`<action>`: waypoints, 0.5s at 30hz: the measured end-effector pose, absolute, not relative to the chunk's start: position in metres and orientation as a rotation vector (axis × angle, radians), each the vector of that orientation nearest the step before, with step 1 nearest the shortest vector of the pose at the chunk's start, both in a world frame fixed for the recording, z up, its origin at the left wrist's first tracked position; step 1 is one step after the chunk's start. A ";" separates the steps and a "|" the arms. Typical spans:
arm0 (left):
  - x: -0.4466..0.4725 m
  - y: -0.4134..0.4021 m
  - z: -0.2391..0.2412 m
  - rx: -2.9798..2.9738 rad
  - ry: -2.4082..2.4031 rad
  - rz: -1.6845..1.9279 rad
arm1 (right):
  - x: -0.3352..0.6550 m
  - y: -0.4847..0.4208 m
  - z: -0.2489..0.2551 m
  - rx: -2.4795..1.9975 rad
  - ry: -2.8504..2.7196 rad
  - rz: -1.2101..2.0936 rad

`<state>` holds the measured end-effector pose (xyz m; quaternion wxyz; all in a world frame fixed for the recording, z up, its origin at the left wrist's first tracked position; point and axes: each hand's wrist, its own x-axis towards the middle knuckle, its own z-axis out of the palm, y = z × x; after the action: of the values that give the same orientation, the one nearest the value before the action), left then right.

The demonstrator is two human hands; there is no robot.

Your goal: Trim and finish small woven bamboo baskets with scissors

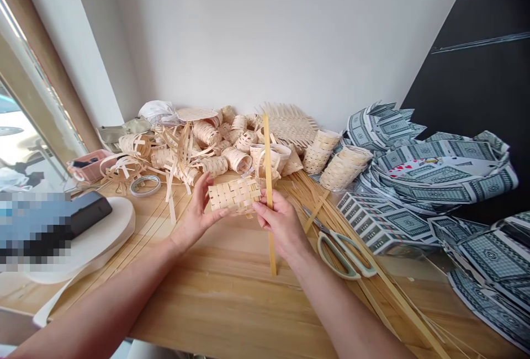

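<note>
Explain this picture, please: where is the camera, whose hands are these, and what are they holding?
No robot here: these are a person's own, seen from a camera worn on their head. The left hand holds one end of a small woven piece; the right hand holds its other end and an upright yellow strip. On the table lie scissors, loose strips, a roll of tape and a pile of woven cylinders; shapes made of playing cards sit to the right.

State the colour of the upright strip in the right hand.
Golden yellow: the strip in the right hand, shown in the head view.
</note>
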<state>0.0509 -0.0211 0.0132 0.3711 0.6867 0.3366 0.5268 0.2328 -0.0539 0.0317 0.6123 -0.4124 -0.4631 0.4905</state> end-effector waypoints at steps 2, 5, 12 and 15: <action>0.051 -0.022 0.014 1.570 0.882 1.253 | 0.233 -0.054 0.031 -0.946 -1.057 1.113; 0.054 -0.026 0.017 1.329 0.863 1.123 | 0.231 -0.054 0.029 -0.954 -1.069 1.084; 0.059 -0.028 0.016 1.189 0.828 1.133 | 0.228 -0.057 0.028 -0.967 -1.120 1.118; 0.055 -0.023 0.018 1.258 0.845 1.248 | 0.231 -0.060 0.034 -0.968 -1.077 1.121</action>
<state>0.0550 -0.0235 0.0184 0.5558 0.5326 0.3580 0.5284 0.2309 -0.0597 0.0338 0.6093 -0.4191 -0.4665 0.4854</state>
